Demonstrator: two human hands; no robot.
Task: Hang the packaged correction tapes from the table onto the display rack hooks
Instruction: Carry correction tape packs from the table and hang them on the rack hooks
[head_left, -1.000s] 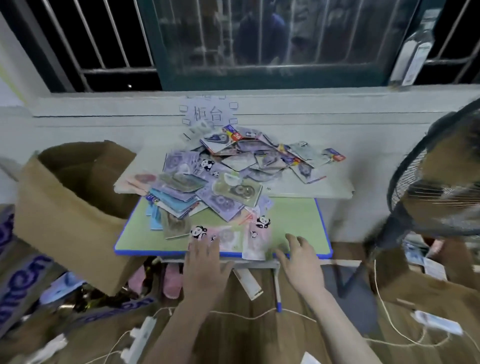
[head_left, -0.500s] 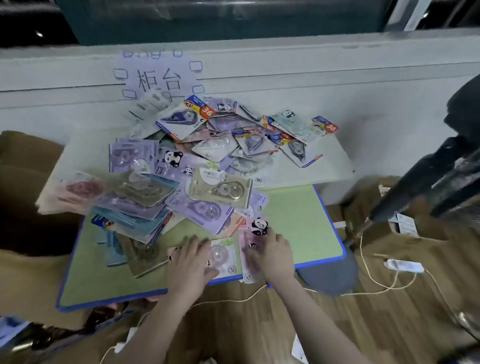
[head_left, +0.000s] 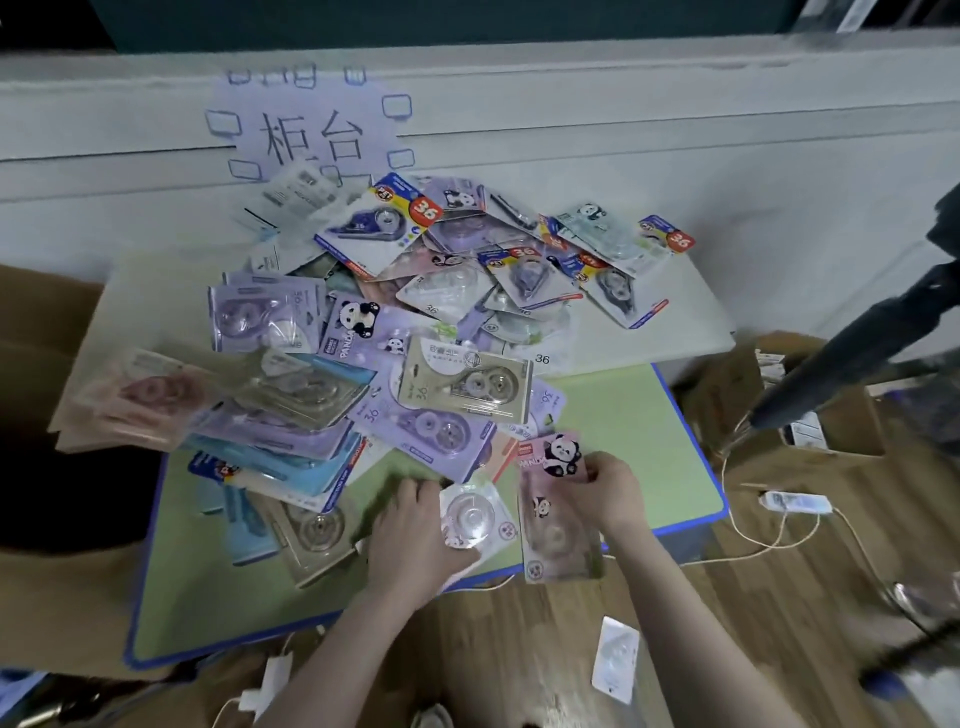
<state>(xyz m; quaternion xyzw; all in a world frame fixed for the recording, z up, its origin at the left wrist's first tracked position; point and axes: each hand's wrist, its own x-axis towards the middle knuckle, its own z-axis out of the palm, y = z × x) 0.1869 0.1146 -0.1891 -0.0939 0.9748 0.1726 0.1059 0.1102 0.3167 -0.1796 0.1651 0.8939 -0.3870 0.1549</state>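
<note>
Your left hand (head_left: 415, 535) lies flat, fingers spread, on a clear-blister pkg (head_left: 475, 519). Just right of it, right hand (head_left: 608, 493) pinches the pink panda pkg (head_left: 553, 512) by its top. Lift w/ the hang-hole end up; rack hooks not in view.

Seeing big messy pile of packaged correction tapes (head_left: 415, 332) on green table (head_left: 623, 441), overlapping every which way. Mostly purple cards, some teal, some with red "36" badges, few panda ones. Pink panda pack (head_left: 556, 514) at near edge, tilted, overhanging rim. Clear-blister pack (head_left: 475, 517) just beside it, flat.
</note>
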